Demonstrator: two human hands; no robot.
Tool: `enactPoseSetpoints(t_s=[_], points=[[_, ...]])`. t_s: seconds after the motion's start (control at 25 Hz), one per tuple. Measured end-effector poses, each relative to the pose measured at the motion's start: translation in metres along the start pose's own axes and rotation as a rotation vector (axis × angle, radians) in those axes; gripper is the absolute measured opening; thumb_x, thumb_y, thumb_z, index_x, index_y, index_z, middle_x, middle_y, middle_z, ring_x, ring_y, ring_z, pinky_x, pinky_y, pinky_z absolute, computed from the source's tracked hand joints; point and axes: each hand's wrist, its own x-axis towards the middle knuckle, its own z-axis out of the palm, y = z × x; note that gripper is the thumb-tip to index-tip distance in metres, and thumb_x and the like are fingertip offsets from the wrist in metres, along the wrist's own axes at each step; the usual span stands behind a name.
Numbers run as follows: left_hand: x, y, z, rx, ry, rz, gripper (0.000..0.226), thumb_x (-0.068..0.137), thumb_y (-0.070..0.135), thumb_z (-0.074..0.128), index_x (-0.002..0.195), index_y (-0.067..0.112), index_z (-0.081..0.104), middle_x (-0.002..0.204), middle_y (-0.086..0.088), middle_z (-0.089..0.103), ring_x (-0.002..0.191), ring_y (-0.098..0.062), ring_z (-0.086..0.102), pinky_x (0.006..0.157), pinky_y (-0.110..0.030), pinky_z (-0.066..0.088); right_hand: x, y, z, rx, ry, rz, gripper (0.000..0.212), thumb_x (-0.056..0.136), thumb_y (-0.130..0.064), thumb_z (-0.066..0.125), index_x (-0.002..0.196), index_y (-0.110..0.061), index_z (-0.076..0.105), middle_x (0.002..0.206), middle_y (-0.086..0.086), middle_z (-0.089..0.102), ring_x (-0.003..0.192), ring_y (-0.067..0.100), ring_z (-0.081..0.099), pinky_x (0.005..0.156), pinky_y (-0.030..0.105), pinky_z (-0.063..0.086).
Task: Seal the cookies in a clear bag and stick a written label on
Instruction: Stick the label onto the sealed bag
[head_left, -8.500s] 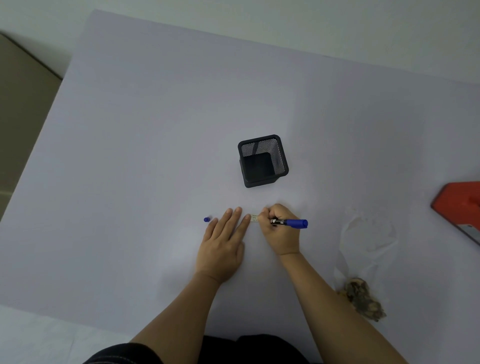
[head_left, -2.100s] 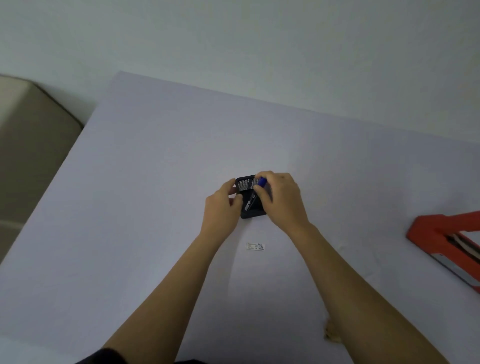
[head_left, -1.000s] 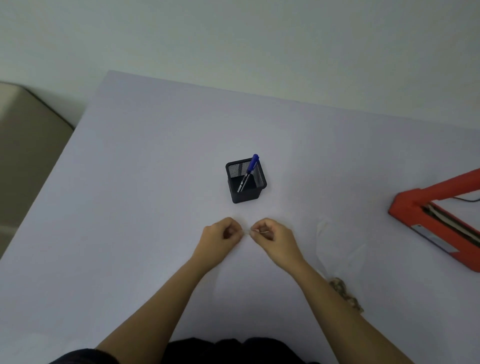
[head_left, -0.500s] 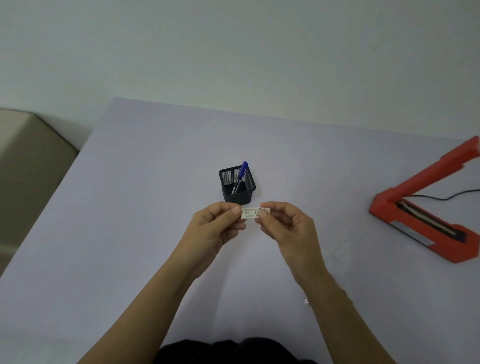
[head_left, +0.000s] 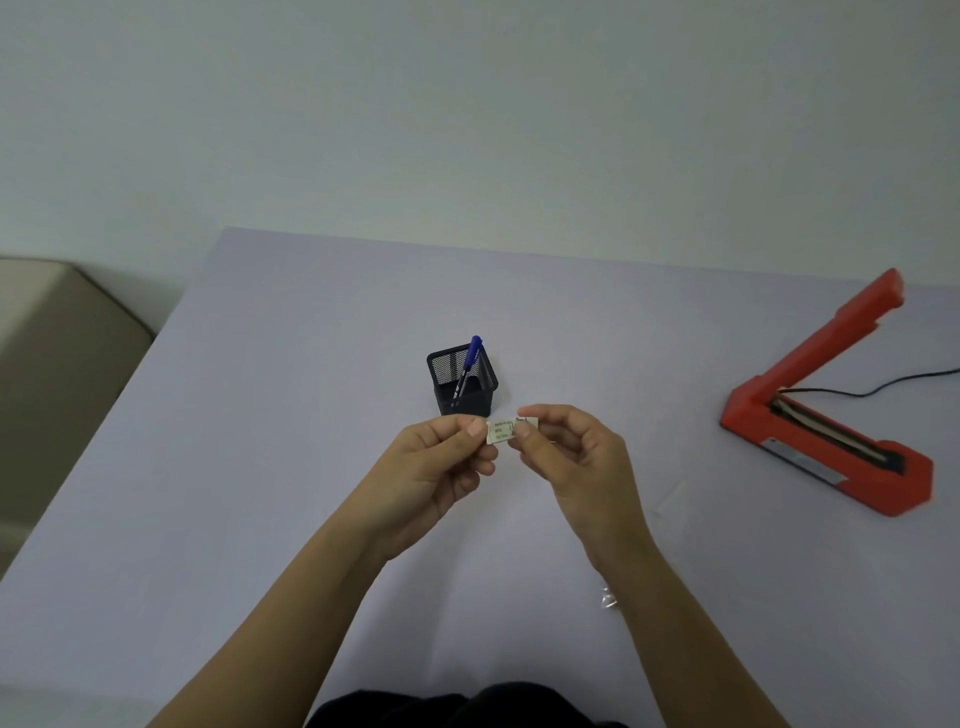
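Here, left hand (head_left: 436, 462) and right hand (head_left: 571, 460) pinch a small, cream, inked label (head_left: 500, 432).

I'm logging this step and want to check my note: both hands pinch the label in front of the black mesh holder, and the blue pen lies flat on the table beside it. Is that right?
One detail is wrong. The head view shows the blue pen standing inside the black mesh holder, not lying flat on the table. The rest holds: the left hand and the right hand both pinch the label in front of the holder.
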Motion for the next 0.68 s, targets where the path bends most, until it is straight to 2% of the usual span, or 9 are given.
enactPoseSetpoints(t_s=[0.12, 0.24, 0.36, 0.48, 0.6, 0.68], points=[[0.000, -0.001, 0.001, 0.011, 0.008, 0.017, 0.018, 0.083, 0.019, 0.055, 0.090, 0.006, 0.065, 0.063, 0.001, 0.061, 0.057, -0.007, 0.055, 0.053, -0.014, 0.044, -0.002, -0.002, -0.001, 0.023, 0.001, -0.002, 0.012, 0.085, -0.004, 0.064, 0.091, -0.013, 0.068, 0.078, 0.000, 0.073, 0.076, 0.012, 0.071, 0.071, 0.019, 0.054], [0.000, -0.002, 0.000, 0.135, 0.090, 0.114, 0.017, 0.093, 0.013, 0.050, 0.089, 0.011, 0.066, 0.069, 0.002, 0.064, 0.065, -0.008, 0.057, 0.060, -0.016, 0.045, -0.003, -0.004, -0.001, 0.061, 0.014, 0.021, 0.013, 0.085, -0.005, 0.064, 0.088, -0.017, 0.068, 0.079, 0.002, 0.073, 0.077, 0.012, 0.071, 0.070, 0.019, 0.054], [-0.004, -0.006, 0.002, 0.385, 0.239, 0.293, 0.015, 0.092, 0.010, 0.054, 0.096, 0.020, 0.064, 0.082, 0.001, 0.068, 0.071, -0.007, 0.063, 0.065, -0.016, 0.049, -0.006, -0.003, 0.000, 0.050, 0.037, 0.014, 0.011, 0.085, -0.007, 0.064, 0.089, -0.016, 0.068, 0.082, 0.003, 0.074, 0.078, 0.013, 0.072, 0.069, 0.020, 0.055], [-0.008, -0.013, 0.005, 0.519, 0.432, 0.482, 0.022, 0.091, 0.005, 0.054, 0.090, 0.025, 0.064, 0.084, 0.007, 0.067, 0.071, -0.009, 0.064, 0.064, -0.016, 0.049, -0.007, -0.002, 0.002, 0.028, 0.084, -0.007, 0.010, 0.084, -0.008, 0.065, 0.090, -0.016, 0.068, 0.084, 0.003, 0.074, 0.079, 0.013, 0.072, 0.069, 0.020, 0.055], [-0.012, -0.021, 0.007, 0.639, 0.468, 0.626, 0.027, 0.086, 0.008, 0.055, 0.086, 0.032, 0.066, 0.079, 0.010, 0.065, 0.071, -0.011, 0.060, 0.062, -0.017, 0.047, -0.009, -0.001, 0.003, 0.021, 0.118, -0.019, 0.010, 0.084, -0.008, 0.065, 0.088, -0.017, 0.068, 0.083, 0.002, 0.074, 0.078, 0.012, 0.072, 0.069, 0.019, 0.056], [-0.012, -0.023, 0.009, 0.675, 0.473, 0.648, 0.027, 0.085, 0.006, 0.058, 0.086, 0.032, 0.066, 0.077, 0.010, 0.064, 0.068, -0.009, 0.056, 0.061, -0.014, 0.043, -0.010, -0.001, 0.003, 0.017, 0.115, -0.028, 0.010, 0.084, -0.009, 0.065, 0.088, -0.017, 0.068, 0.082, 0.001, 0.074, 0.078, 0.012, 0.072, 0.068, 0.019, 0.055]])
